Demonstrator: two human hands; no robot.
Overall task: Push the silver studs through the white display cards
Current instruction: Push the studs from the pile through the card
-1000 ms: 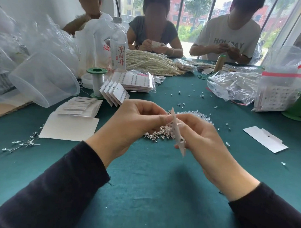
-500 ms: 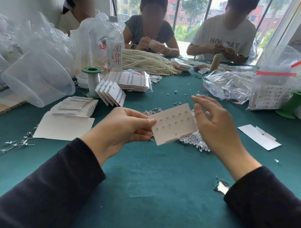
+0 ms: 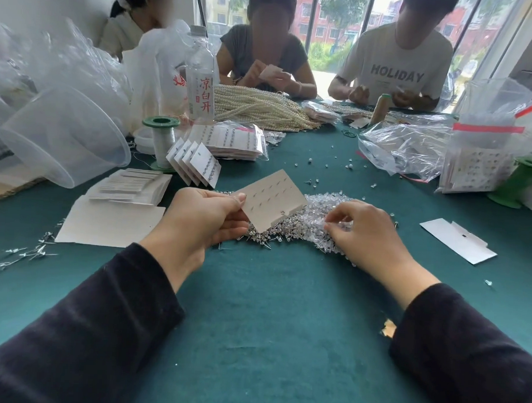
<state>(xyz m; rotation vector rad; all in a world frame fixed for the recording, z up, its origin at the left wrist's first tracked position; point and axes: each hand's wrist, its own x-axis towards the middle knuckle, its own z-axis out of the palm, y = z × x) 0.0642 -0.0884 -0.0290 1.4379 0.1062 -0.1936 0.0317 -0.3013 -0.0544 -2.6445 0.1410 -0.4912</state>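
Silver studs (image 3: 275,231) lie in a loose heap at the centre of the green surface (image 3: 270,307), mixed on the right with clear backing pieces (image 3: 328,203). The white display card (image 3: 272,198) is held tilted just above the left part of the heap. I see one stud (image 3: 282,212) seated near its right edge; the other holes are unfilled.

Left hand (image 3: 203,220): thumb on top and fingers (image 3: 227,227) beneath, pinching the card's left corner. Right hand (image 3: 366,232): fingers curled down into the right side of the heap. I cannot tell whether they have a stud pinched.

Risks, in my judgement:
- The card is gripped at one corner only, so pressing a post in at the unsupported side could bend or crease it.
- The heap is tangled, so a pick may lift several studs or a clear backing piece instead. Dropped pieces would join the strays scattered over the far surface.
- The seated stud shows no backing that I can see and could slip out if the card tips further.

Containers:
- Clear tub (image 3: 65,137), far left, tilted on its side; nothing visible inside.
- Zip bag (image 3: 483,160), far right, with a red seal strip; holds cards filled with studs.
- Crumpled clear bag (image 3: 405,149) beside it; contents unclear.
- Water bottle (image 3: 201,75), far left of centre, upright; fill level not readable.
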